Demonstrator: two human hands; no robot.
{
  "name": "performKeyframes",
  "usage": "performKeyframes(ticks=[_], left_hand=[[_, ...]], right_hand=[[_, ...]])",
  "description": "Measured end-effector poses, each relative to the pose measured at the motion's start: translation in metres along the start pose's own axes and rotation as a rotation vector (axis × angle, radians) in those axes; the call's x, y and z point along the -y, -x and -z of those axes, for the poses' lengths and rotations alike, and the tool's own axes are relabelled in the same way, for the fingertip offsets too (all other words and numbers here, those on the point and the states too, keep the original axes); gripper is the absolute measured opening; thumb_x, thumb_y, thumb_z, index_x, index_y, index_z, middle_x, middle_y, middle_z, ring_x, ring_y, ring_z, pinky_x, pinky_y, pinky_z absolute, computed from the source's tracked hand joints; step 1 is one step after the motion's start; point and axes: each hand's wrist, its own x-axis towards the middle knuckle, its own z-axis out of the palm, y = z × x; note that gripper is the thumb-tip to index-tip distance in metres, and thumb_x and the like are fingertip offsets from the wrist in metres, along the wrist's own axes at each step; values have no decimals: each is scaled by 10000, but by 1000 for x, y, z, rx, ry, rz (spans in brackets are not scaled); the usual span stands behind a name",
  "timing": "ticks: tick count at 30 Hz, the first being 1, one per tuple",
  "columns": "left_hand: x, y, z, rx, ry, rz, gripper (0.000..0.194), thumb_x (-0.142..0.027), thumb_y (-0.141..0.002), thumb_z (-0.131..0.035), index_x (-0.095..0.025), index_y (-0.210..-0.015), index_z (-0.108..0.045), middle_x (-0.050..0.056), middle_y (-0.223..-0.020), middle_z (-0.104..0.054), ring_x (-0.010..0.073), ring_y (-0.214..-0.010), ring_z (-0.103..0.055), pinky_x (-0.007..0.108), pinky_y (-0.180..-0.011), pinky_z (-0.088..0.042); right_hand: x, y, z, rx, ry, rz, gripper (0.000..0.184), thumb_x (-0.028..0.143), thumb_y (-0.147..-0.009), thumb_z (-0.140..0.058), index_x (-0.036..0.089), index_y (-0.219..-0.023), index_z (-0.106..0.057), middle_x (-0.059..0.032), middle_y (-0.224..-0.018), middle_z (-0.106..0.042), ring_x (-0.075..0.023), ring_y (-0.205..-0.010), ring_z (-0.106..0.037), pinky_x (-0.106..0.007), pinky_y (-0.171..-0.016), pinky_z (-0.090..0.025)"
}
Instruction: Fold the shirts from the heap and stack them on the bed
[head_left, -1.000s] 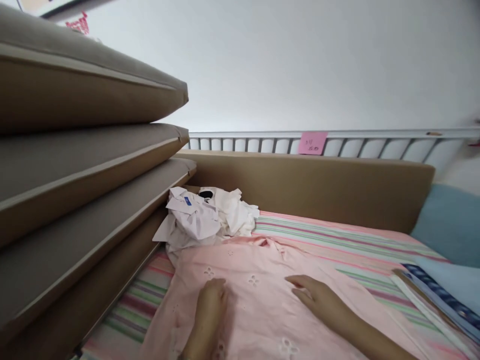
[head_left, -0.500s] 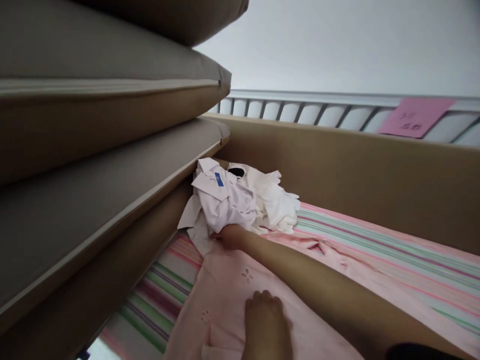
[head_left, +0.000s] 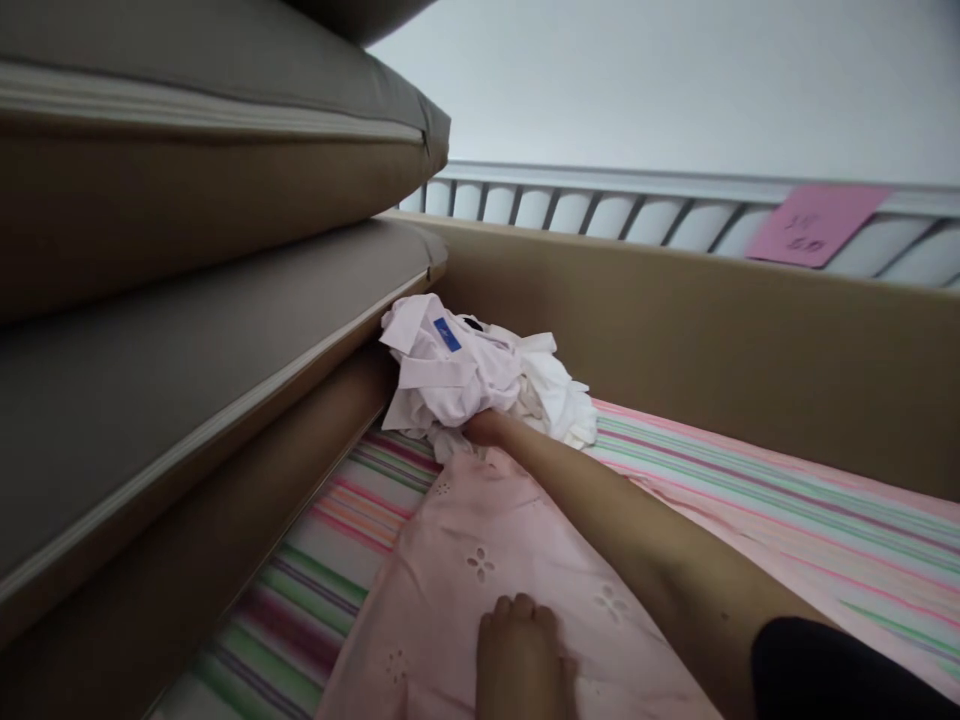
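A pink garment (head_left: 450, 620) with eyelet flower cut-outs stretches across the lower middle and narrows to a peak at the far end. At that peak, my right hand (head_left: 486, 428) is closed on the cloth, its fingertips hidden beside a crumpled white shirt (head_left: 442, 385) with a blue label. My left hand (head_left: 520, 640) is curled with the knuckles up, closed on the nearer part of the pink cloth. Behind the shirt lies another bunched white garment (head_left: 562, 395). Part of the pink cloth also spreads to the right, under my right forearm.
Thick grey-brown folded mattress sections (head_left: 187, 330) rise in a stack on the left. A striped sheet (head_left: 300, 590) covers the bed. A brown padded board (head_left: 712, 370) runs along the back, with a slatted rail (head_left: 585, 212) and a pink paper note (head_left: 817, 225) above it.
My right hand has moved slightly farther away and right, drawing the pink cloth's end into a narrower peak. The white shirt has shifted and its collar lies differently. The view has moved a little.
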Motion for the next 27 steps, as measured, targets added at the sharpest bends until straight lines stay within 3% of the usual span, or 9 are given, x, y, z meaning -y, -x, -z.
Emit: performKeyframes(ticks=[3, 8, 10, 13, 15, 17, 19, 21, 27], left_hand=[[2, -2, -5, -66, 27, -37, 328, -202, -767, -443, -161, -1040, -620, 128, -1137, -590, 295, -1066, -487, 446, -923, -361], [6, -1, -17, -170, 29, -110, 308, -194, -765, -432, -174, -1003, -628, 105, -1097, -609, 268, -1046, -498, 398, -909, -362], [7, 0, -20, -189, 8, -118, 309, -191, -762, -426, -175, -993, -631, 106, -1090, -615, 268, -1044, -499, 395, -902, -362], [7, 0, -22, -208, -36, -127, 304, -200, -762, -425, -174, -980, -635, 113, -1079, -623, 271, -1029, -507, 396, -888, -366], [6, 0, -21, -220, -60, -131, 290, -199, -757, -431, -176, -957, -639, 113, -1060, -632, 269, -1016, -514, 389, -879, -369], [5, 0, -18, -219, -85, -128, 273, -196, -749, -441, -178, -934, -641, 112, -1045, -638, 267, -1002, -520, 381, -864, -374], [4, -1, -16, -218, -108, -121, 264, -196, -745, -447, -181, -926, -639, 109, -1041, -639, 266, -994, -523, 373, -849, -378], [4, -1, -15, -230, -118, -125, 263, -195, -746, -447, -190, -933, -631, 101, -1051, -633, 257, -989, -524, 359, -834, -381], [10, -7, -18, -275, -133, -199, 313, -166, -743, -448, -207, -1010, -605, 68, -1060, -628, 225, -1001, -519, 320, -869, -366]], right_hand=[[-11, 47, 10, 37, 24, -58, 259, 179, -766, -612, 232, -1010, -683, -49, -1046, -688, -223, -970, -615, -318, -873, -445], [-33, 114, 19, 37, -6, -239, 201, 278, -820, -541, 201, -915, -700, -27, -930, -711, -176, -847, -640, -257, -745, -468], [-37, 119, 17, 28, -13, -296, 253, 354, -796, -587, 196, -967, -686, -39, -965, -702, -178, -850, -638, -252, -724, -468], [-33, 111, 12, 3, -6, -384, 454, 362, -620, -754, 188, -1030, -665, -65, -968, -694, -217, -845, -633, -273, -701, -463], [-29, 105, 13, -31, -4, -435, 386, 272, -546, -788, 183, -909, -691, -58, -857, -696, -229, -795, -629, -280, -670, -452], [-27, 103, 22, -107, -18, -481, 197, 228, -592, -735, 187, -778, -687, -36, -740, -677, -213, -731, -620, -275, -638, -436], [-28, 106, 42, -236, -45, -521, 85, 235, -669, -657, 193, -743, -668, -19, -686, -655, -192, -700, -606, -270, -634, -426], [-33, 113, 72, -409, -80, -559, 101, 262, -728, -594, 194, -775, -652, -18, -715, -652, -180, -727, -596, -270, -664, -426], [-54, 160, 182, -936, -240, -644, 136, 278, -773, -540, 169, -846, -578, -35, -861, -641, -151, -788, -589, -273, -745, -458]])
